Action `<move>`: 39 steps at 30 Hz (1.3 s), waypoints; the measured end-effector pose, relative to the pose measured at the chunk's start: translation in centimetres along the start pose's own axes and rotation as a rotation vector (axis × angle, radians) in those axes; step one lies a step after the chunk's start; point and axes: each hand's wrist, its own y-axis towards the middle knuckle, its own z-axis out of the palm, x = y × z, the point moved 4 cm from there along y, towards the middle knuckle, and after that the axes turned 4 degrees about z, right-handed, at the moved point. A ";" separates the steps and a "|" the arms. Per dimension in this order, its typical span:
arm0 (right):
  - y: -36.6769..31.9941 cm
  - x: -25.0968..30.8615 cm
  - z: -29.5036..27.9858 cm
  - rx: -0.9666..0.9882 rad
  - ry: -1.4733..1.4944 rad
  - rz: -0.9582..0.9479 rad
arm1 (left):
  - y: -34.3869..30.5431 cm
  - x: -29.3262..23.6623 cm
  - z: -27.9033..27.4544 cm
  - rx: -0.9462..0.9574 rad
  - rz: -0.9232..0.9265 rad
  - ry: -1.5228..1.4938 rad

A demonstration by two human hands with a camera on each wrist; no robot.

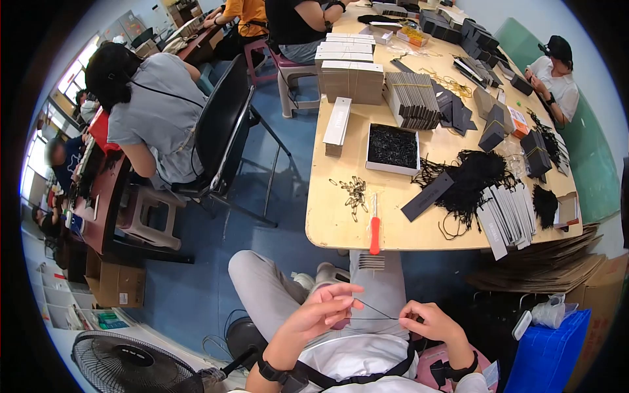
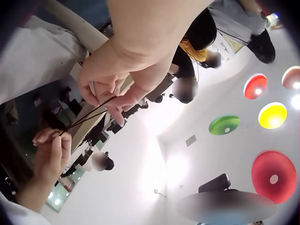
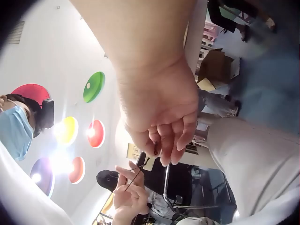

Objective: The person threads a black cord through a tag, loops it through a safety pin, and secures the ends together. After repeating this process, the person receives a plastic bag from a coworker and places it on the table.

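Item: black cord (image 1: 377,319), thin, light, limp, prob. slippery; stretched over lap (image 1: 262,281) btw. hands. L hand (image 1: 324,311) pinches one end, R hand (image 1: 429,321) pinches other. Best held by fingertip pinch near ends

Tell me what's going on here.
A seated person pinches a thin black string between the left hand and the right hand, stretched over their lap. On the wooden table ahead lie an orange-handled tool, a heap of black strings and stacks of dark cards.
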 end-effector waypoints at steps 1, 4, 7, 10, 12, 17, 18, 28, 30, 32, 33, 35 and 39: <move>-0.1 0.2 -0.1 -0.016 -0.018 -0.022 | 0.1 -0.4 0.1 0.010 0.090 0.000; -0.3 0.7 -0.2 -0.068 -0.056 -0.102 | 0.3 -0.6 0.4 0.028 0.247 -0.044; -0.2 0.4 0.1 -0.116 -0.012 -0.145 | 0.5 -0.5 0.7 0.033 0.388 -0.097; -0.2 1.2 0.3 -0.141 -0.015 -0.137 | 0.3 -1.1 1.0 0.024 0.466 -0.128; -0.2 1.6 0.2 -0.153 -0.048 -0.154 | 0.2 -1.3 1.4 0.016 0.467 -0.149; -0.7 2.7 -0.5 -0.200 -0.047 -0.199 | 0.4 -1.2 2.0 0.042 0.660 -0.018; -0.7 2.4 -0.7 -0.236 -0.054 -0.219 | 0.6 -1.3 2.1 0.044 0.657 -0.019; 3.5 -5.3 -1.4 -0.433 0.101 -0.044 | 3.4 -1.1 2.1 -0.475 1.025 1.253; 4.5 -7.9 -0.1 -0.354 0.083 0.087 | 2.9 -1.0 3.0 -0.563 1.305 1.523; 5.2 -9.7 1.6 -0.308 0.196 0.086 | 2.8 -1.0 3.2 -0.555 1.334 1.587; 5.4 -10.2 2.3 -0.253 0.304 0.076 | 2.8 -1.1 3.4 -0.560 1.367 1.651; 5.4 -10.3 2.9 -0.230 0.236 0.081 | 2.9 -1.2 3.6 -0.548 1.360 1.701; 5.2 -9.7 2.9 -0.208 0.172 0.090 | 3.1 -1.3 3.9 -0.523 1.397 1.799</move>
